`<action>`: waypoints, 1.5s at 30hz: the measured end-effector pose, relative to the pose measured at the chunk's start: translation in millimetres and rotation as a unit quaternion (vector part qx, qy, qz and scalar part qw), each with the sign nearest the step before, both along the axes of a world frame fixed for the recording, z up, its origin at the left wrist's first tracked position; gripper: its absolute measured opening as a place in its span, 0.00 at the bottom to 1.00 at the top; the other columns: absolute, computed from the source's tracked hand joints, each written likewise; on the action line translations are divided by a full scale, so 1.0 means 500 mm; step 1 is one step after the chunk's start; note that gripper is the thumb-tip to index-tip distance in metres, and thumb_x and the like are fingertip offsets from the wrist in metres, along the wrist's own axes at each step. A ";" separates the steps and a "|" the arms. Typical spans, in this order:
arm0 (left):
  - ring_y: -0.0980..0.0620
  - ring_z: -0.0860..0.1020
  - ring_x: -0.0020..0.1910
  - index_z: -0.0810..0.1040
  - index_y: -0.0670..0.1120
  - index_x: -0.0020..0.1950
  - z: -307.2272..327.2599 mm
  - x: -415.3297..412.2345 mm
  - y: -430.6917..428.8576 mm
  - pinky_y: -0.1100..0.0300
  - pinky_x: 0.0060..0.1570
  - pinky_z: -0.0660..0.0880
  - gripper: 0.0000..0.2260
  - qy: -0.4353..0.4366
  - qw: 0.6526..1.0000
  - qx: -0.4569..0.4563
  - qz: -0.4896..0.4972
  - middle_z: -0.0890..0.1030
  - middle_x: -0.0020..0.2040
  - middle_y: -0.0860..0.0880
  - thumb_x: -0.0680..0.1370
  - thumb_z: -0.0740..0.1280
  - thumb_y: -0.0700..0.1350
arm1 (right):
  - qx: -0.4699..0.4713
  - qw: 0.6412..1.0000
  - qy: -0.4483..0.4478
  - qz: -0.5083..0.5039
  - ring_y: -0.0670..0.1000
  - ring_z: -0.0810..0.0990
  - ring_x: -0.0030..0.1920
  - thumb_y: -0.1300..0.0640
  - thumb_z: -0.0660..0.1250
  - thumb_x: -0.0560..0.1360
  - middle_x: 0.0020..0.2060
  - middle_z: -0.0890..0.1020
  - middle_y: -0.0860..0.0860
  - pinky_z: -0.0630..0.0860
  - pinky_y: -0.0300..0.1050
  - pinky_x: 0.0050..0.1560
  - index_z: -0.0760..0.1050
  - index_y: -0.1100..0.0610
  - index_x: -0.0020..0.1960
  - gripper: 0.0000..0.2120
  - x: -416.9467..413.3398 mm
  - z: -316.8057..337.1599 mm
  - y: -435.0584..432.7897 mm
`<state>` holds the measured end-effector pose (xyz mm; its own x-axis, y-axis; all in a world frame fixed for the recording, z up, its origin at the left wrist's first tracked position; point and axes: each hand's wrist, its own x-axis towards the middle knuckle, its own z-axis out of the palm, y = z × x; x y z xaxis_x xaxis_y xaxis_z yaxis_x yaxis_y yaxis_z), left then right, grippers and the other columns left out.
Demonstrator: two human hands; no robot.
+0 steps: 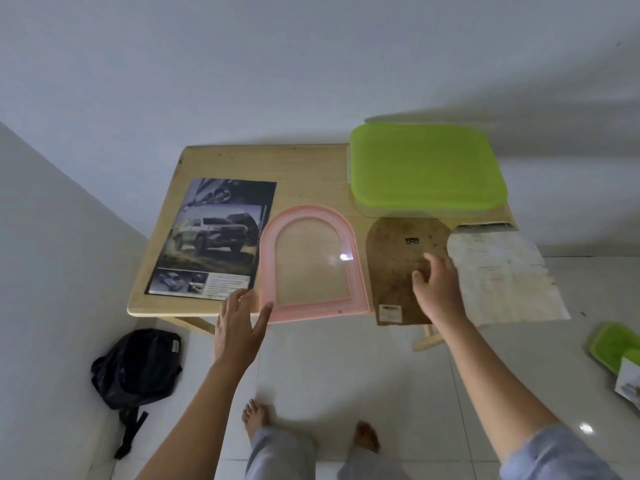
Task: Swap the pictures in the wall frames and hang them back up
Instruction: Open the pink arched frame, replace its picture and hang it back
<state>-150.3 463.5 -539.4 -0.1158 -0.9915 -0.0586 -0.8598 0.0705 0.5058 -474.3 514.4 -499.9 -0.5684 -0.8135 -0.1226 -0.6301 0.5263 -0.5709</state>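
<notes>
A pink arched picture frame (356, 271) lies flat on the wooden table (311, 174), its clear pane showing the wood beneath. Left of it lies a car picture (214, 237). Right of the frame lies the brown arched backing board (391, 268), and further right a pale printed sheet (502, 278) overhangs the table's edge. My left hand (240, 327) hovers open at the frame's lower left corner, between frame and car picture. My right hand (438, 289) is over the backing board's right side, fingers loosely spread, holding nothing.
A box with a green lid (426, 164) stands at the table's back right. A black bag (138, 365) lies on the tiled floor at the left. Another green container (613, 344) with a paper sits on the floor at the right. My bare feet stand near the table.
</notes>
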 end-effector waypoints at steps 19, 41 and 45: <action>0.55 0.33 0.74 0.40 0.51 0.76 -0.036 0.316 -0.266 0.56 0.74 0.38 0.33 -0.107 0.974 0.035 -0.196 0.36 0.76 0.52 0.76 0.42 0.66 | 0.073 0.982 0.000 0.172 0.54 0.52 0.74 0.54 0.61 0.78 0.74 0.54 0.54 0.56 0.48 0.72 0.49 0.59 0.75 0.32 0.556 -0.042 -0.435; 0.57 0.49 0.75 0.63 0.50 0.73 0.013 0.278 -0.287 0.48 0.73 0.58 0.29 0.141 0.981 0.043 -0.123 0.56 0.76 0.53 0.75 0.56 0.63 | -0.058 0.973 -0.207 0.082 0.52 0.73 0.64 0.65 0.57 0.78 0.64 0.74 0.52 0.70 0.39 0.54 0.69 0.52 0.66 0.19 0.526 0.039 -0.458; 0.59 0.55 0.73 0.59 0.54 0.74 0.086 0.225 -0.270 0.53 0.67 0.62 0.30 0.155 0.966 0.017 -0.205 0.58 0.75 0.54 0.75 0.55 0.65 | -0.098 0.964 -0.246 0.027 0.50 0.73 0.61 0.64 0.60 0.77 0.61 0.75 0.53 0.72 0.42 0.56 0.69 0.55 0.66 0.18 0.525 0.074 -0.456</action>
<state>-37.9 328.5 -496.6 -0.5162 -0.8564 0.0100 -0.5703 0.3524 0.7420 -211.9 286.5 -462.8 -0.4376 -0.8748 -0.2081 -0.2814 0.3530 -0.8923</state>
